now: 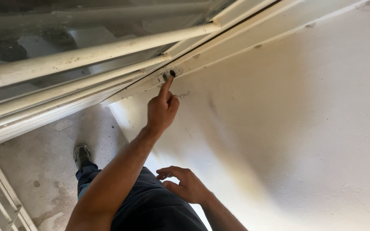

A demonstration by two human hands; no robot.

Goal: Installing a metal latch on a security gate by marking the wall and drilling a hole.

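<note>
Nearest the camera, the right hand [188, 185] hangs free above the dark trousers, its grip open and empty, fingers loosely curled, touching nothing. It lies well below and behind the working hand.

Further out, the left hand [161, 110] reaches up along the white wall [300, 128]. Its grip is mostly closed into a loose fist that holds nothing, with only the index finger stretched out. That fingertip rests at a small dark hole [172, 73] in the white frame rail [245, 36], and a second dark spot sits just beside it, toward the thumb side. A faint pencil scribble [184, 94] marks the wall just below the fingertip.

To probe the hole well, the finger should probably stay straight and light, the wrist steady against the wall, so that the tip feels the edge without pushing dust in. The free hand would serve best ready beneath the hole.

Beyond the fingertip, dusty white bars [86, 53] cross in front of glass. Far below lie the concrete floor [43, 162] and one shoe [82, 155].
</note>
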